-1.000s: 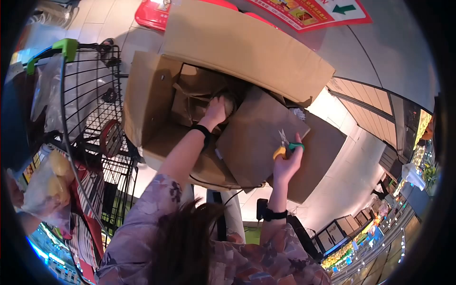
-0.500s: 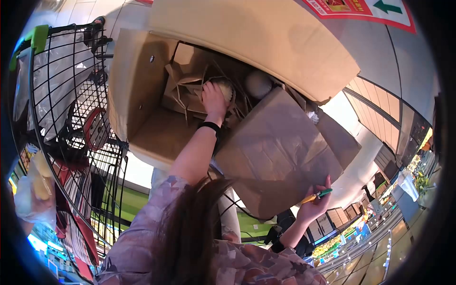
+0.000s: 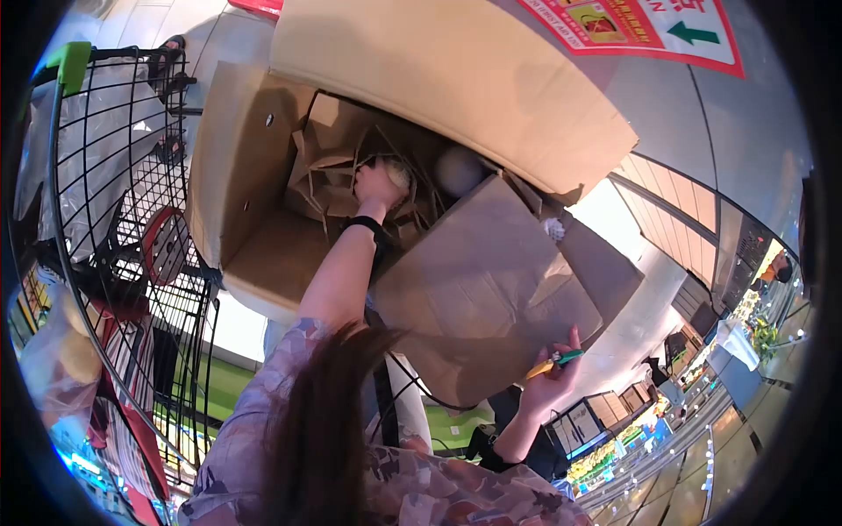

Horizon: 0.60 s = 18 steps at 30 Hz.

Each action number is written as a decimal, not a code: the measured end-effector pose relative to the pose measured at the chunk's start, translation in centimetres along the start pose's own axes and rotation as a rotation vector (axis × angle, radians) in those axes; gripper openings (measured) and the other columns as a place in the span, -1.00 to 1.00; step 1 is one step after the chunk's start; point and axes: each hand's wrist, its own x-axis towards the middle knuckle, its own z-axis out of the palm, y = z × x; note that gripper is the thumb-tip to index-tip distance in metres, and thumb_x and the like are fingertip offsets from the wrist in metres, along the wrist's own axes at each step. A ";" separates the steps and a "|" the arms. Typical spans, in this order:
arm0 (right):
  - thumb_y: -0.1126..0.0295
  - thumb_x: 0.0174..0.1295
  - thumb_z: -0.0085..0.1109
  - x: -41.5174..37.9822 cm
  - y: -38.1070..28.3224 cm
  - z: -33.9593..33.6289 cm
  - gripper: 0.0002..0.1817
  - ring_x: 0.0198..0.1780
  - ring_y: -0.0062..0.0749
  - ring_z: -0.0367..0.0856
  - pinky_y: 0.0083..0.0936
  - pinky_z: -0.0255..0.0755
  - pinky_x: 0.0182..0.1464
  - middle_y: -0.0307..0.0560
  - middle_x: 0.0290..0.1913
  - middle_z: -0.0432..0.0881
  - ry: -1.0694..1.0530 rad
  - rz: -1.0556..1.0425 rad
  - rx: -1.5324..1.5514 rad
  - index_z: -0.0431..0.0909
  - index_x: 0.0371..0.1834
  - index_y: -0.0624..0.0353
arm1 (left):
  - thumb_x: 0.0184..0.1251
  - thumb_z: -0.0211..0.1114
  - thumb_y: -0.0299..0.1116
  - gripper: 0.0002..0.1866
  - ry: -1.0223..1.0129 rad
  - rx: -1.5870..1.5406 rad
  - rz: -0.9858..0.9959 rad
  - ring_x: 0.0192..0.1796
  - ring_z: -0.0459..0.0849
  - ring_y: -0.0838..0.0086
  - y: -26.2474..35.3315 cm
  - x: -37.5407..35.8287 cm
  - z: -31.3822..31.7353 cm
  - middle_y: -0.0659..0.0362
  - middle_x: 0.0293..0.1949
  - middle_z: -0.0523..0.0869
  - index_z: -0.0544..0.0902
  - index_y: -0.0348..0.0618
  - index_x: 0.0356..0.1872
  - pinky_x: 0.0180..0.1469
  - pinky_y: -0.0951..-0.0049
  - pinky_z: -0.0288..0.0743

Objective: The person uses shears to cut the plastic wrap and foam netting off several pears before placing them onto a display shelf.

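My left hand (image 3: 379, 186) is deep in a large open cardboard box (image 3: 276, 250), its fingers curled round a pale round fruit (image 3: 400, 181) with a bumpy, net-like surface. Cardboard divider strips (image 3: 317, 180) stand bent and tangled around it. A second pale round fruit (image 3: 459, 170) lies further right in the box, partly shaded. At the near edge of a loose cardboard flap (image 3: 482, 272), my right hand (image 3: 551, 386) holds a small yellow-and-green tool (image 3: 554, 363) that resembles a box cutter. Its tip is too small to make out.
A black wire shopping cart (image 3: 123, 149) with plastic bags stands at the left. Another person's foot (image 3: 167, 57) shows behind it. A red and white sign (image 3: 645, 31) with a green arrow is at the top right. Bright shop displays (image 3: 596, 465) lie beyond.
The whole view has shifted slightly, so the box and both hands appear further left. My left hand stays on the fruit; the tool remains in my right hand.
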 end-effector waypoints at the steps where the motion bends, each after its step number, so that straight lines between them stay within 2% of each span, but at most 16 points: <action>1: 0.72 -0.10 0.04 0.1 -0.1 0.3 -0.82 -0.41 -0.64 0.41 -0.80 0.31 -0.46 0.05 0.08 0.41 0.034 -0.092 0.016 0.36 -0.38 0.36 | -0.38 0.44 -0.02 -0.09 -0.021 0.030 -0.008 0.09 0.34 0.06 0.1 0.1 -0.2 -0.11 0.00 0.36 0.25 -0.12 0.12 0.08 0.21 0.32; 2: 0.74 -0.15 0.02 0.1 -0.5 0.2 -0.80 -0.37 -0.59 0.45 -0.78 0.35 -0.44 0.06 0.06 0.42 0.022 -0.023 0.042 0.35 -0.40 0.37 | -0.39 0.44 -0.03 -0.09 0.001 0.026 0.004 0.09 0.33 0.06 0.1 0.0 -0.2 -0.11 -0.02 0.37 0.26 -0.13 0.12 0.08 0.20 0.30; 3: 0.74 -0.15 0.02 -0.1 -0.6 0.1 -0.80 -0.37 -0.59 0.45 -0.78 0.35 -0.44 0.06 0.06 0.42 0.035 -0.021 0.038 0.35 -0.40 0.37 | -0.39 0.44 -0.03 -0.09 -0.002 0.025 0.017 0.09 0.33 0.06 0.0 -0.5 0.1 -0.11 -0.02 0.37 0.26 -0.13 0.12 0.08 0.20 0.30; 5: 0.77 -0.19 -0.02 0.1 -0.6 0.5 -0.77 -0.35 -0.57 0.46 -0.75 0.37 -0.41 0.06 0.06 0.42 0.020 -0.053 0.030 0.34 -0.39 0.40 | -0.42 0.44 -0.07 -0.12 0.122 0.006 0.085 0.06 0.33 0.04 -0.4 -1.3 0.2 -0.13 -0.05 0.37 0.29 -0.15 0.07 0.06 0.19 0.31; 7: 0.80 -0.22 -0.05 -0.1 -1.0 0.7 -0.75 -0.34 -0.52 0.48 -0.72 0.39 -0.40 0.06 0.06 0.42 0.018 -0.047 0.069 0.34 -0.38 0.41 | -0.42 0.44 -0.09 -0.17 0.125 0.033 0.148 0.05 0.32 0.02 -1.4 -2.9 0.4 -0.14 -0.06 0.36 0.31 -0.17 0.01 0.04 0.18 0.31; 9: 0.82 -0.19 -0.13 -0.1 -1.6 0.7 -0.71 -0.24 -0.51 0.47 -0.71 0.42 -0.24 0.00 0.11 0.38 -0.034 -0.054 -0.025 0.35 -0.33 0.36 | -0.41 0.44 -0.11 -0.21 0.174 0.021 0.292 0.05 0.30 0.00 -2.1 -4.5 0.1 -0.16 -0.05 0.34 0.32 -0.20 -0.04 0.04 0.16 0.30; 10: 0.84 -0.29 -0.19 -0.1 -1.5 0.9 -0.64 -0.23 -0.47 0.49 -0.69 0.42 -0.24 -0.01 0.09 0.41 -0.015 -0.041 -0.021 0.35 -0.33 0.37 | -0.38 0.43 -0.10 -0.17 0.089 0.032 0.260 0.09 0.26 0.01 -2.2 -4.9 -0.5 -0.17 -0.01 0.31 0.28 -0.22 0.02 0.07 0.17 0.28; 11: 0.84 -0.29 -0.19 -0.2 -1.9 0.9 -0.64 -0.23 -0.47 0.49 -0.69 0.42 -0.24 -0.01 0.09 0.41 -0.014 -0.039 -0.012 0.35 -0.33 0.37 | -0.38 0.43 -0.10 -0.17 0.096 0.038 0.261 0.09 0.26 0.01 -2.4 -5.1 -0.9 -0.17 -0.01 0.31 0.28 -0.22 0.02 0.07 0.17 0.28; 13: 0.85 -0.34 -0.20 -0.1 -2.7 1.4 -0.62 -0.24 -0.44 0.49 -0.69 0.41 -0.26 -0.01 0.07 0.43 -0.046 -0.170 -0.137 0.36 -0.35 0.36 | -0.35 0.42 -0.04 -0.07 -0.023 0.088 0.153 0.16 0.21 0.01 -2.7 -4.8 -1.5 -0.19 0.08 0.25 0.20 -0.24 0.12 0.14 0.20 0.22; 14: 0.84 -0.38 -0.20 -0.1 -2.8 1.7 -0.61 -0.26 -0.45 0.49 -0.68 0.39 -0.28 -0.01 0.05 0.44 -0.041 -0.209 -0.093 0.37 -0.36 0.36 | -0.35 0.42 -0.04 -0.07 -0.013 0.090 0.157 0.16 0.21 0.01 -3.0 -4.4 -1.9 -0.19 0.08 0.25 0.20 -0.24 0.12 0.14 0.20 0.22; 16: 0.84 -0.36 -0.18 -0.1 -3.3 1.7 -0.62 -0.27 -0.46 0.49 -0.69 0.38 -0.29 -0.02 0.05 0.44 -0.042 -0.211 -0.088 0.37 -0.36 0.35 | -0.33 0.40 0.04 0.01 -0.333 0.192 0.026 0.24 0.14 0.04 -3.9 -3.2 -2.3 -0.20 0.17 0.16 0.13 -0.25 0.19 0.22 0.23 0.14; 18: 0.82 -0.29 -0.13 -0.1 -2.6 1.8 -0.66 -0.28 -0.49 0.48 -0.71 0.37 -0.30 -0.03 0.05 0.44 -0.043 -0.194 -0.092 0.39 -0.36 0.34 | -0.32 0.39 0.07 0.02 -0.346 0.217 0.008 0.25 0.13 0.06 -5.1 -2.0 0.1 -0.18 0.18 0.17 0.12 -0.28 0.19 0.23 0.25 0.12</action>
